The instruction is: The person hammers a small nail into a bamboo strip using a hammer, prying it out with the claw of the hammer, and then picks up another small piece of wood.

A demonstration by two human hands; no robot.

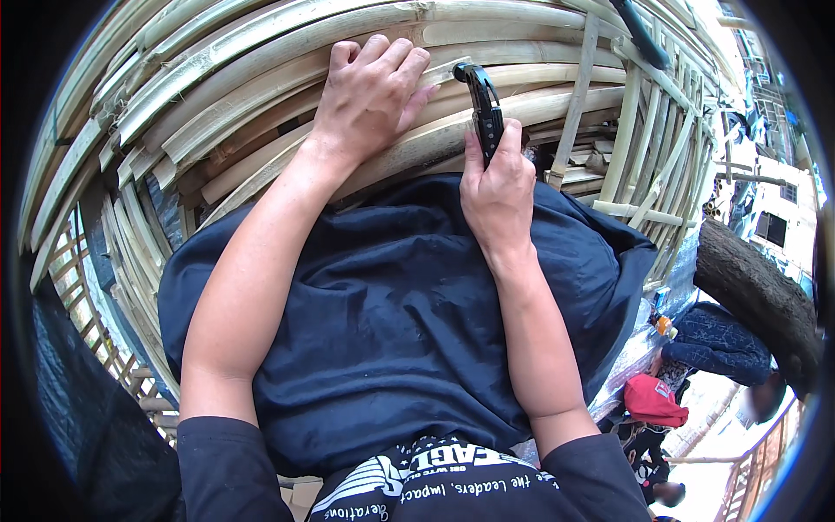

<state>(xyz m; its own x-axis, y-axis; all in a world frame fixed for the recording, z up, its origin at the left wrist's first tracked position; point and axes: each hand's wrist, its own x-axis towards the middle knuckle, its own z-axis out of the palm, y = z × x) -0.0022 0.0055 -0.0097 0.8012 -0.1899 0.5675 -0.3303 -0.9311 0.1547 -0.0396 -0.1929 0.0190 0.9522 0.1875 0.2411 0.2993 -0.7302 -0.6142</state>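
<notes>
My left hand [372,100] is closed over a thin bamboo strip [447,70], its fingers curled and the thumb toward the right. My hand covers most of the strip there. Gripped upright in my right hand [500,183] is a black hand tool [487,122] with a row of holes along its handle and a curved arm. Its exact kind is unclear. The tool's rounded head is at the right end of the strip; whether they touch I cannot tell. Below both hands, a dark blue cloth [391,304] covers my lap.
Long split bamboo pieces [287,48] are stacked ahead and to the left. A bamboo lattice [648,130] stands at the right. Beyond it are a thick tree trunk [757,270], a seated person in dark trousers [718,344] and a red cloth item [654,401].
</notes>
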